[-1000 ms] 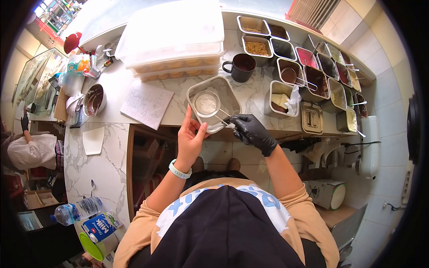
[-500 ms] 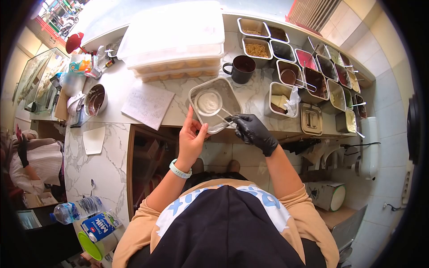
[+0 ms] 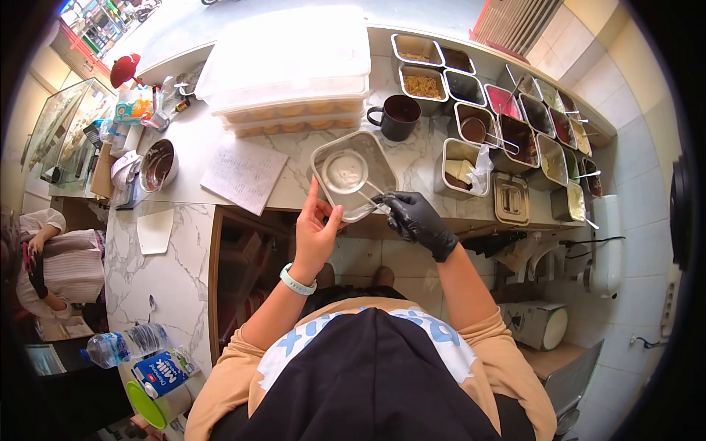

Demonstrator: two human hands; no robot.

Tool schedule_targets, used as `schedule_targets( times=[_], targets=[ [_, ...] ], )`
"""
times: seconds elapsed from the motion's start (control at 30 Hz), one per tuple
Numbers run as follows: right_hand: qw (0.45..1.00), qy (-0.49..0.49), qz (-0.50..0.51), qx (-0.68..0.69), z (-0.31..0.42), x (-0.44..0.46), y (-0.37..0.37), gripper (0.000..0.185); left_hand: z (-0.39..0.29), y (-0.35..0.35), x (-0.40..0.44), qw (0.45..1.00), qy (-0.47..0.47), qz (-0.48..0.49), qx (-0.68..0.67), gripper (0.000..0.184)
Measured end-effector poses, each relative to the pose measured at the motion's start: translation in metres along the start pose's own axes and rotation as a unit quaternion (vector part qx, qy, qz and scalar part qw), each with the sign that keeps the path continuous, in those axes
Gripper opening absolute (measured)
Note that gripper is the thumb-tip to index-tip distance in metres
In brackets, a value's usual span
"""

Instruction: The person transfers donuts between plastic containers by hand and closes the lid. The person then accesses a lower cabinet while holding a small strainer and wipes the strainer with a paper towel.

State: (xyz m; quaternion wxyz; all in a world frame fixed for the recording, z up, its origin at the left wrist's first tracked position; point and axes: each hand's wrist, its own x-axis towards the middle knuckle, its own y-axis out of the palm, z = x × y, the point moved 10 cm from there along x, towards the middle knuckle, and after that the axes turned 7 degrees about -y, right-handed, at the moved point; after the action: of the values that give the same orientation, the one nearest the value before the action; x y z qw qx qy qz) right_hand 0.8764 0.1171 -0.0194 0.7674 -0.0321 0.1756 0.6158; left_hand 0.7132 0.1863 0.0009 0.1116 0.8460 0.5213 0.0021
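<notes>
My bare left hand (image 3: 318, 229) grips the near left side of a rectangular metal container (image 3: 388, 167), its index finger stretched along the wall. The container is tilted at the counter's front edge. In a black glove, my right hand (image 3: 418, 222) is closed around the wire handle of a small round sieve (image 3: 351, 175). White powder lies in the sieve, which is inside the container's opening. How much powder is in the container beneath cannot be made out. A dark mug (image 3: 397, 126) stands just behind the container.
Stacked lidded plastic boxes (image 3: 294, 103) stand at the back. Metal tubs of toppings (image 3: 423, 82), some with spoons, fill the right. A handwritten sheet (image 3: 243, 175), a chocolate-smeared pot (image 3: 158, 165) and a milk carton (image 3: 165, 373) are leftward. Another person (image 3: 66, 261) is at far left.
The sieve has shifted slightly within the container, and the powder in it looks thinner and spread differently. My hands keep nearly the same place. At far left, the other person's hands have moved.
</notes>
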Motion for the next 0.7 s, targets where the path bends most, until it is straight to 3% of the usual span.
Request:
schedule_targets(
  times=[0.37, 0.47, 0.57, 0.7],
  targets=[
    [0.999, 0.034, 0.024, -0.026, -0.005, -0.002, 0.005, 0.025, 0.001, -0.002, 0.001, 1.000, 0.005, -0.008, -0.015, 0.067],
    [1.000, -0.015, -0.009, 0.000, 0.004, 0.000, 0.000, 0.025, 0.000, -0.001, 0.000, 1.000, 0.006, -0.010, -0.005, 0.067],
    [0.999, 0.032, 0.020, -0.001, 0.003, -0.005, 0.007, 0.026, 0.001, -0.002, 0.001, 1.000, 0.008, -0.011, -0.003, 0.066],
    [1.000, -0.003, 0.005, 0.004, 0.004, 0.000, 0.002, 0.026, 0.003, -0.002, 0.002, 1.000, -0.001, -0.015, -0.013, 0.067]
  ],
)
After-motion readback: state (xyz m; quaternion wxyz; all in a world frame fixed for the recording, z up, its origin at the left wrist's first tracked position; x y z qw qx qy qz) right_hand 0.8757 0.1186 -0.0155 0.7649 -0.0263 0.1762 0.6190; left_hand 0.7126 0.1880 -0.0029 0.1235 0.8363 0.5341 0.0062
